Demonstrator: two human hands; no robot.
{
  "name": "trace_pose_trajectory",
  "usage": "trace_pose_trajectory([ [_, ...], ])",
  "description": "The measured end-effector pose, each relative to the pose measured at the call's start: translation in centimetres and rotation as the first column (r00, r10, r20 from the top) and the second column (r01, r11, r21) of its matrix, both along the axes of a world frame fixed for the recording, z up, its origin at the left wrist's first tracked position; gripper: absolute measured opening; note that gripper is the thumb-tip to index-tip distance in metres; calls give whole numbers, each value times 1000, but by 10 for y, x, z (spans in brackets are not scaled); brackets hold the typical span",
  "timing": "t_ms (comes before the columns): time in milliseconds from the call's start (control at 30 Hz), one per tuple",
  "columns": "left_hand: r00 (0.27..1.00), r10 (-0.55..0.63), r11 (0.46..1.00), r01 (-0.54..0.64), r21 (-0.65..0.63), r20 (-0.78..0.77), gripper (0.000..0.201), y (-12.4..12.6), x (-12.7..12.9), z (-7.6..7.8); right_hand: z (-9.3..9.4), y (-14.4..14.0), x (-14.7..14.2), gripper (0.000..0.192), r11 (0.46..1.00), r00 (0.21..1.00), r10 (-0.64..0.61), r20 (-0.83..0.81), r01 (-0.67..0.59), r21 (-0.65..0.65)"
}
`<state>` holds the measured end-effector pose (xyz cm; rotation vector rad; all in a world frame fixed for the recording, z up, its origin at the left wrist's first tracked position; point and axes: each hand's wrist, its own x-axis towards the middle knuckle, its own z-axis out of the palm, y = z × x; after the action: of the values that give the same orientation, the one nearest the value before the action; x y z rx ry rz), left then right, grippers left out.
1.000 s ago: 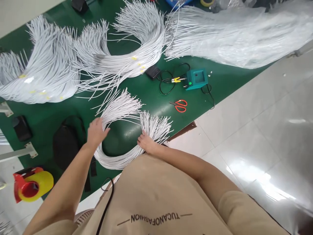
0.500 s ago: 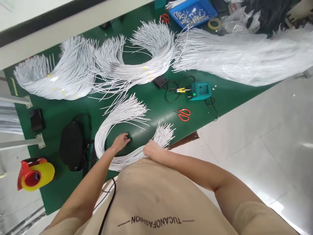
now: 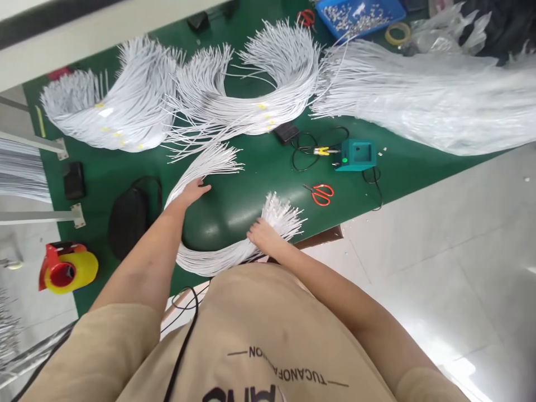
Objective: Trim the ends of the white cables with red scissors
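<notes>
A curved bundle of thin white wires [image 3: 218, 258] lies on the green table [image 3: 251, 184] right in front of me. My left hand [image 3: 191, 191] rests flat on the bundle's far end, fingers spread, where the wire tips fan out [image 3: 213, 159]. My right hand [image 3: 263, 234] presses on the near end, just behind its splayed tips [image 3: 282, 215]. Neither hand lifts the wires off the table.
Larger white wire bundles [image 3: 134, 106] and a plastic-wrapped heap [image 3: 422, 100] fill the table's far side. Red scissors [image 3: 320, 194], a teal box with black cable [image 3: 357, 155], a black pouch [image 3: 128, 218], a yellow tape dispenser [image 3: 67, 268] and a blue parts tray [image 3: 355, 14] lie around.
My left hand moved from inside the curve out to the bundle's far end. The fanned far tips have been drawn closer together. My right hand stayed on the near end.
</notes>
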<state>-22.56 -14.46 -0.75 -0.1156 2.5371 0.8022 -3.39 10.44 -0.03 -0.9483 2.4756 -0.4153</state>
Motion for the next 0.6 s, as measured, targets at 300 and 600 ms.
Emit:
trace_pose_trajectory([
  [300, 937, -207, 971, 231, -55, 280, 67, -30, 200, 5, -34, 13, 53, 36, 973, 835, -198, 514, 231, -1],
  [600, 926, -348, 849, 377, -369, 146, 64, -19, 243, -12, -65, 32, 36, 36, 976, 841, -204, 501, 213, 41],
])
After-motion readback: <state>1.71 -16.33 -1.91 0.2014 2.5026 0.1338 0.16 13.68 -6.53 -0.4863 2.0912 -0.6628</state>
